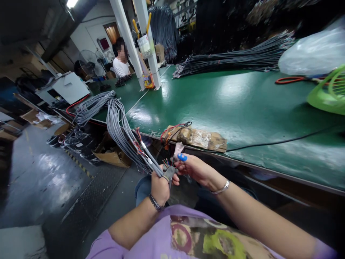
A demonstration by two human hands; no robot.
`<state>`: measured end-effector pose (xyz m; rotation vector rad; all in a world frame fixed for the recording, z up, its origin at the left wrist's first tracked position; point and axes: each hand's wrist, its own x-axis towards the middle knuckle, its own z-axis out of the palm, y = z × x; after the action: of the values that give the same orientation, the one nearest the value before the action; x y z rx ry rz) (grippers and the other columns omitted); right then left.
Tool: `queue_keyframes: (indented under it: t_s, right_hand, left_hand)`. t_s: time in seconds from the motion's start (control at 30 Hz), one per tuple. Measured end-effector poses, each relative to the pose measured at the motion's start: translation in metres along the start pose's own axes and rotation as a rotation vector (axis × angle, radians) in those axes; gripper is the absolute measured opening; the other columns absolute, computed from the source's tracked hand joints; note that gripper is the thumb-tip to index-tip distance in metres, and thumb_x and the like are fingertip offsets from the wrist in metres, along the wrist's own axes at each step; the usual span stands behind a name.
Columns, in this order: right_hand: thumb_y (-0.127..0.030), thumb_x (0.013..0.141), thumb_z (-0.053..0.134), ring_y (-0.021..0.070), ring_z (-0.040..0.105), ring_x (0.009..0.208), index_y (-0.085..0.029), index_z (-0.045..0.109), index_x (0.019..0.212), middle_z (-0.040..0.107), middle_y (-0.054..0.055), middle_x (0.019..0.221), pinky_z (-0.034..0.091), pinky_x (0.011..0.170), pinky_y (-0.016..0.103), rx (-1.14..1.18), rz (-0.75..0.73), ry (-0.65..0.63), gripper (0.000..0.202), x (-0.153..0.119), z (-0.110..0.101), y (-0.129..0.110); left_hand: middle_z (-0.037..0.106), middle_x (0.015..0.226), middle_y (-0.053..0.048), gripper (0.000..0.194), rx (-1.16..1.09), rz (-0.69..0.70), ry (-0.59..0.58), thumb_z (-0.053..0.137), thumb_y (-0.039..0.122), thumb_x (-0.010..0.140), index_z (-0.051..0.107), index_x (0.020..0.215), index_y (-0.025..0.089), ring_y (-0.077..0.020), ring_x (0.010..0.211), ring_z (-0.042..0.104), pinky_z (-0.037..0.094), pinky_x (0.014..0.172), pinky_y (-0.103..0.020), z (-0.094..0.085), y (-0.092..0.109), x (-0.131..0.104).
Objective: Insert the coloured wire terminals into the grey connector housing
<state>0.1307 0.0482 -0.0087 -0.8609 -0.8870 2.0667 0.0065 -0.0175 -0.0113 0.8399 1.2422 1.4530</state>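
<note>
My left hand (161,187) is closed round the ends of several grey cables (118,118), its thumb covered by a grey finger cot. Thin coloured wires (168,163) fan out from the cable end just above that thumb. Close beside them is my right hand (192,167), fingers bent together at the wire tips, with a blue wrap (182,157) on one finger. Whether a wire sits in its pinch is too small to make out. Other stripped ends with red and blue wires (140,145) lie along the bundle, which runs back onto the green table.
A wooden block (205,139) with a black cord lies at the edge of the green table (242,108). Dark cables (231,59), a clear plastic bag (309,55) and a green basket (327,91) are farther back. A person (121,64) sits beyond the white posts.
</note>
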Motion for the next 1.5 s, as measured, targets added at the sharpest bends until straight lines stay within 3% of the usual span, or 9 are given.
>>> queue_keyframes:
  t_s: [0.2,0.3,0.53,0.77,0.9,1.0,1.23,1.37,1.5]
  right_hand:
    - [-0.043,0.066,0.075,0.0085,0.048,0.045,-0.014,0.061,0.066,0.058,-0.002,0.054,0.038,0.048,0.022,-0.337,-0.152,-0.190,0.032,-0.007,0.001,0.000]
    - [-0.045,0.072,0.070,0.0096,0.051,0.046,-0.014,0.062,0.071,0.061,0.000,0.057,0.040,0.049,0.023,-0.405,-0.180,-0.245,0.031,-0.009,-0.001,0.001]
    - [-0.042,0.067,0.076,0.0090,0.052,0.060,-0.016,0.066,0.081,0.063,0.002,0.075,0.045,0.060,0.024,-0.139,-0.183,0.012,0.031,-0.011,-0.012,0.013]
    - [-0.040,0.067,0.076,0.0111,0.050,0.055,-0.017,0.062,0.073,0.058,-0.001,0.062,0.042,0.056,0.026,-0.201,-0.316,-0.005,0.028,-0.021,0.005,0.016]
    - [-0.043,0.073,0.070,0.0119,0.049,0.047,-0.019,0.059,0.072,0.055,-0.002,0.051,0.042,0.052,0.028,-0.243,-0.259,-0.142,0.027,-0.021,0.010,0.011]
    - [-0.046,0.075,0.067,0.0124,0.049,0.045,-0.019,0.058,0.073,0.055,-0.003,0.050,0.042,0.051,0.028,-0.243,-0.241,-0.198,0.028,-0.019,0.011,0.010]
    - [-0.038,0.064,0.076,0.0092,0.042,0.052,-0.017,0.060,0.059,0.053,-0.002,0.056,0.035,0.052,0.024,-0.287,-0.305,0.075,0.027,-0.013,0.010,0.013]
    - [-0.035,0.063,0.076,0.0091,0.041,0.054,-0.017,0.062,0.060,0.052,-0.003,0.056,0.035,0.053,0.023,-0.233,-0.284,0.074,0.023,-0.013,0.007,0.017]
    - [-0.043,0.066,0.075,0.0089,0.043,0.053,-0.018,0.062,0.065,0.053,-0.002,0.059,0.041,0.054,0.023,0.017,-0.158,0.060,0.029,-0.005,-0.006,0.016]
  left_hand:
    - [0.064,0.051,-0.004,0.028,0.227,-0.128,-0.266,0.070,0.039,0.070,0.058,0.063,0.014,-0.0123,0.040,0.056,0.043,0.042,-0.022,-0.009,-0.003,-0.002]
    - [0.063,0.049,-0.004,0.027,0.273,-0.188,-0.310,0.071,0.038,0.068,0.059,0.064,0.014,-0.0129,0.040,0.057,0.041,0.040,-0.021,-0.010,0.000,0.001]
    - [0.063,0.050,-0.002,0.033,0.027,-0.144,-0.116,0.074,0.044,0.064,0.060,0.067,0.013,-0.0122,0.041,0.057,0.047,0.045,-0.023,-0.008,0.001,0.005]
    - [0.064,0.050,-0.003,0.035,0.040,-0.130,-0.137,0.072,0.046,0.067,0.059,0.065,0.014,-0.0122,0.041,0.058,0.045,0.043,-0.021,-0.008,-0.004,0.004]
    - [0.065,0.052,-0.006,0.036,0.110,-0.144,-0.231,0.072,0.047,0.067,0.061,0.063,0.013,-0.0143,0.043,0.059,0.049,0.048,-0.025,-0.012,-0.005,0.001]
    - [0.066,0.053,-0.006,0.037,0.104,-0.106,-0.211,0.071,0.048,0.068,0.061,0.062,0.013,-0.0144,0.044,0.060,0.049,0.049,-0.026,-0.014,-0.006,0.000]
    - [0.064,0.052,-0.003,0.035,-0.025,-0.077,-0.072,0.072,0.047,0.066,0.060,0.067,0.013,-0.0135,0.043,0.058,0.046,0.046,-0.024,-0.011,-0.007,0.000]
    - [0.061,0.048,-0.002,0.034,-0.063,-0.093,-0.019,0.073,0.044,0.064,0.058,0.062,0.013,-0.0116,0.040,0.055,0.045,0.043,-0.023,-0.008,-0.002,0.000]
    - [0.059,0.046,0.000,0.029,-0.116,-0.115,-0.007,0.075,0.038,0.062,0.061,0.063,0.012,-0.0096,0.038,0.052,0.044,0.041,-0.021,-0.007,0.006,0.003]
